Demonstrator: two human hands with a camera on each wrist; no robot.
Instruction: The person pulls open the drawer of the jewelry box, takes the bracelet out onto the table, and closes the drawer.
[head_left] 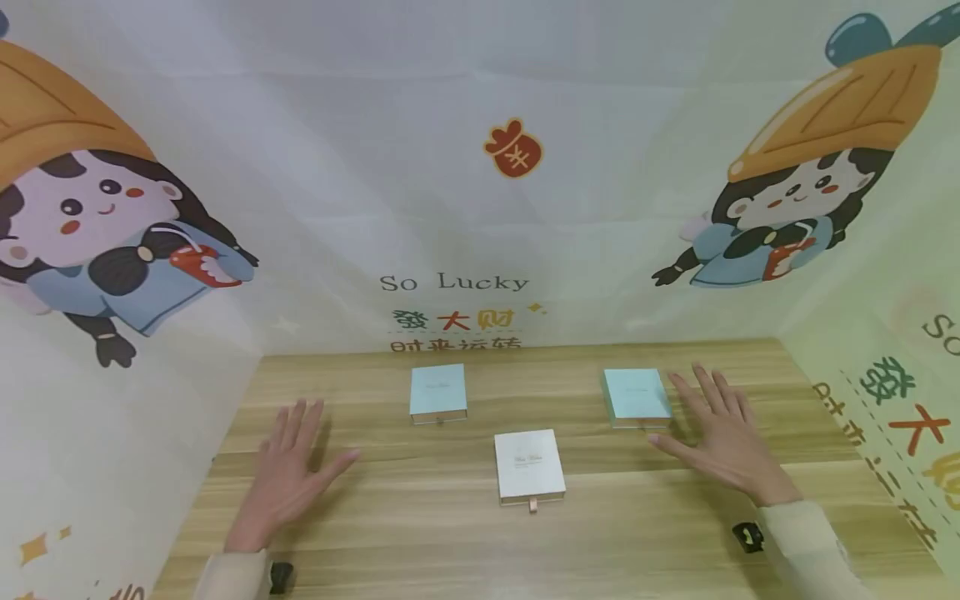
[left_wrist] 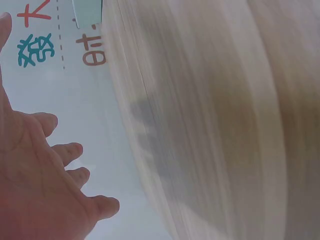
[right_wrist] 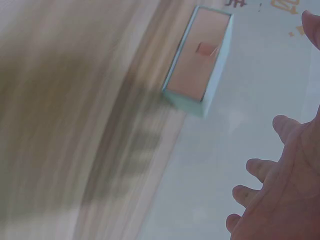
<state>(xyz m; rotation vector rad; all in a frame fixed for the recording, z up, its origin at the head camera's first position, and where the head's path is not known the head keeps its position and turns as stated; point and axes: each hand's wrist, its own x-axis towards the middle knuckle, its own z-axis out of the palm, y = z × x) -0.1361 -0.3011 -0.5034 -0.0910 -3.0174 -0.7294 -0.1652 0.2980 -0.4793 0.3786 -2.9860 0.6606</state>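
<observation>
My spread, released left hand [head_left: 285, 479] and right hand [head_left: 718, 442] flank the white box [head_left: 529, 467], bare table [head_left: 427, 492] between; behind it, left blue box [head_left: 438, 390] and right blue box [head_left: 638, 393] near the back edge, then printed cloth [head_left: 337, 167].

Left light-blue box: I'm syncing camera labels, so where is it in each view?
Head: left light-blue box, left of centre, below middle.
Left wrist: apparently same box, cut off by top edge, left of centre.
Right wrist: not in it.
Shared landmark: wood-grain tabletop.

Soft shadows [left_wrist: 152, 137] fall on the tabletop [left_wrist: 210, 100], blurred in both wrist views.
</observation>
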